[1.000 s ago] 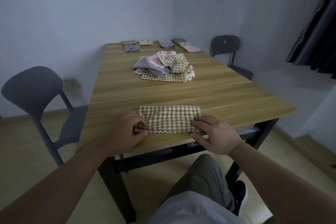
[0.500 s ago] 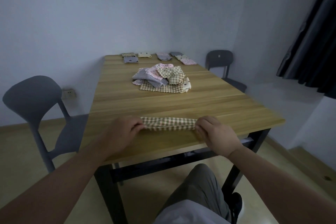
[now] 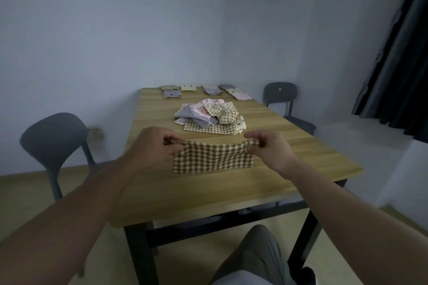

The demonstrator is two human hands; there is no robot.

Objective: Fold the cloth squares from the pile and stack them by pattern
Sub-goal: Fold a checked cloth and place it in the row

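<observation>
Wooden bench carries the loose pile of cloth squares mid-top, brown checked cloth hangs doubled over the near half, left grip and right grip each pinch a top corner, small folded stacks line the far edge.

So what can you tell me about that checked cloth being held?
The checked cloth is thin, soft fabric in brown-and-cream gingham, a wide rectangle. The left hand and right hand each pinch an upper corner. It hangs over the near part of the wooden table; whether its lower edge touches the wood is unclear.
</observation>
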